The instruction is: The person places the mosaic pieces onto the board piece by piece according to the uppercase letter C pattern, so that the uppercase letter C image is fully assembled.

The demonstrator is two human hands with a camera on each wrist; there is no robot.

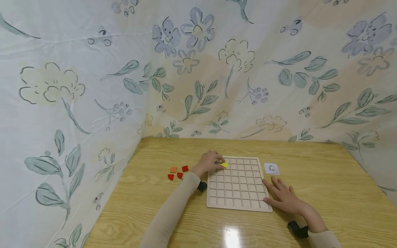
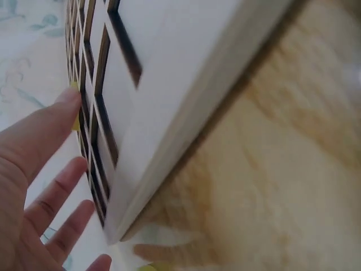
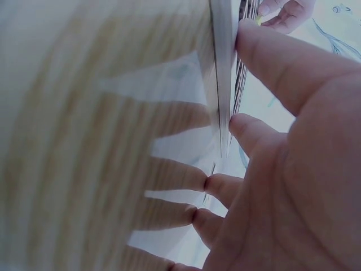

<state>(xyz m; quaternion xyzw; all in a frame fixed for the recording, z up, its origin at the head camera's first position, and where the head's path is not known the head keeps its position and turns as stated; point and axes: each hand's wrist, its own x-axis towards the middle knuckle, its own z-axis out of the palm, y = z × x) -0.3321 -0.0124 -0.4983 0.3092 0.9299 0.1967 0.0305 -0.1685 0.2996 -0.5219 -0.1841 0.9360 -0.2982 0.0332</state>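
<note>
My left hand [image 1: 208, 162] reaches over the far left corner of a pale wooden grid board [image 1: 238, 203]. Between its thumb and fingers it pinches a small yellow piece [image 1: 224, 165] with a curved edge, low over the grid's far rows. In the left wrist view the thumb covers most of the yellow piece [image 2: 75, 123]. My right hand [image 1: 285, 198] lies spread at the board's right side, thumb and a fingertip touching the rim. Seen from the right wrist, the other fingers [image 3: 225, 189] touch the shiny tabletop beside the board.
Left of the board lie an orange square [image 1: 173, 169], a red square [image 1: 185, 168] and two red quarter-round pieces [image 1: 171, 177]. A small printed grid card [image 1: 272, 168] lies beyond the right hand. Floral cloth [image 1: 198, 103] hangs behind and left of the wooden table [image 1: 124, 220].
</note>
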